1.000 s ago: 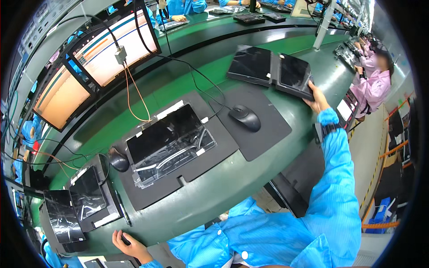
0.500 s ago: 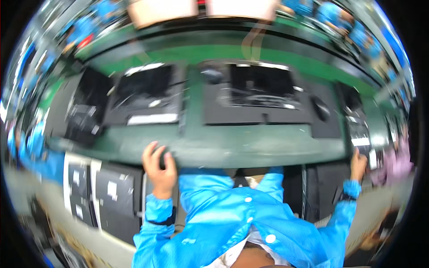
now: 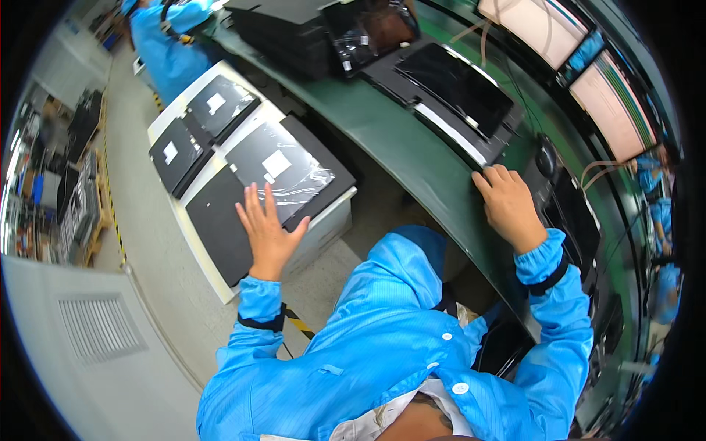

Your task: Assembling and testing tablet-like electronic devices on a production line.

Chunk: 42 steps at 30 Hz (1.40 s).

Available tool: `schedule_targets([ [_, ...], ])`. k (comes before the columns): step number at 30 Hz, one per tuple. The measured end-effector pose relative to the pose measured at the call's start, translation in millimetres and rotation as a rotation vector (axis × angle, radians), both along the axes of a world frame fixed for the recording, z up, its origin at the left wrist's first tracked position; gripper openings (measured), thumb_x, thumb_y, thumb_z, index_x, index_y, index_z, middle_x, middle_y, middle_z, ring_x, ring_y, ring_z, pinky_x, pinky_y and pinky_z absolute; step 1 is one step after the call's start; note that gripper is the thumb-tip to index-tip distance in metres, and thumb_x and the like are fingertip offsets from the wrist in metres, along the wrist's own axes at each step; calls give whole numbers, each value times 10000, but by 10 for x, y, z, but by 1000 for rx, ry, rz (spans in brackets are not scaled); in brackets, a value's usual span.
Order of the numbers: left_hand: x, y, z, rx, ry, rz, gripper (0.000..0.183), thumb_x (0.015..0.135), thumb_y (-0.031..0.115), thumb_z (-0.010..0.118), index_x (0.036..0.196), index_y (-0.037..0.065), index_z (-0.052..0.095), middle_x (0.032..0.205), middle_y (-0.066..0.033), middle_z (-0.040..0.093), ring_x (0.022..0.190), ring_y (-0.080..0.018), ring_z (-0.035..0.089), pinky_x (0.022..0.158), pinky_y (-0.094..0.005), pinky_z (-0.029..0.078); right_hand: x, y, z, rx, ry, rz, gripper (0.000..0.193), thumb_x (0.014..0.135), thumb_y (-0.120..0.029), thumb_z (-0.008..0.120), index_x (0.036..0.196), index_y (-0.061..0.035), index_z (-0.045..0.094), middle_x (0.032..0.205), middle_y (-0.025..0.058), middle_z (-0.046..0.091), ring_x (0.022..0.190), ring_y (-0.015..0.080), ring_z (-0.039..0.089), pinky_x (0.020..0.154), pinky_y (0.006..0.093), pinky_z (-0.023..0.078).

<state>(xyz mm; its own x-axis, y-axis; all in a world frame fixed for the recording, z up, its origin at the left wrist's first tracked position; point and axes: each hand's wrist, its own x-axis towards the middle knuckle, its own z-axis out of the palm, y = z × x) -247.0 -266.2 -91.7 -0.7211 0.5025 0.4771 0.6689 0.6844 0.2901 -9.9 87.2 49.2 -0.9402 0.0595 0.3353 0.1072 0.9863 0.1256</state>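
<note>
My left hand (image 3: 270, 234) is open, fingers spread, over the near edge of a black foam pad (image 3: 220, 220) and a film-wrapped flat dark panel (image 3: 279, 163). A white label sits on that panel; whether my fingertips touch it I cannot tell. My right hand (image 3: 512, 206) rests at the front edge of the green bench (image 3: 368, 136), its fingers slightly bent and apart, with nothing seen in them. Just beyond its fingertips is the corner of a dark pad with a white strip (image 3: 450, 134), which bears a glossy black screen panel (image 3: 457, 87).
Two smaller wrapped panels (image 3: 215, 104) share the white side table (image 3: 193, 192). Black panels (image 3: 368, 33) are stacked at the bench's far end. A black mouse (image 3: 546, 156) and lit monitors (image 3: 614, 106) are to the right. A co-worker in blue (image 3: 165, 48) stands at upper left.
The view has swung left, bringing the side table toward the middle. My left hand has gone from the bench edge to above the panels; my right hand has left the bench's right end.
</note>
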Motion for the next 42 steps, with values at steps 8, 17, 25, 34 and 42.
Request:
schedule_targets([
  [8,-261,-352,-65,-193,-179,-67,1065,724,634,825,1525,45,444,1614,-265,302,1533,-435,213,1221,-628,145,-479,-246,322,-360,-100,255,220,809,-70,710,962,-44,554,672,108,585,604,296,625,557,398,487],
  [17,-235,-231,-123,-59,-123,-149,808,682,490,891,1304,31,657,1461,-233,512,1423,-454,395,1177,-613,298,-1813,-1420,-325,-1898,95,333,187,1033,-187,542,1098,-12,545,798,77,662,694,139,649,654,279,510],
  [25,-269,-266,-76,107,-259,-194,791,661,411,917,1278,5,637,1460,-249,473,1417,-462,394,1175,-595,324,-2425,-1726,-768,-1117,202,353,185,944,-129,721,1027,-7,610,765,83,683,628,143,671,548,304,493],
  [34,-280,-288,-59,22,-298,-38,1227,688,703,813,1535,-37,321,1543,-371,292,1507,-514,196,1221,-653,57,-2685,-1820,-884,-876,-51,218,169,942,-204,672,1016,-56,641,628,107,666,594,302,690,548,384,514],
  [42,-284,-222,-110,-67,-303,70,1312,655,789,771,1531,-78,324,1573,-414,231,1518,-526,162,1216,-659,50,-2589,-1843,-1332,-1333,-60,170,232,965,-226,669,1032,-14,736,785,141,727,668,173,686,622,314,530],
])
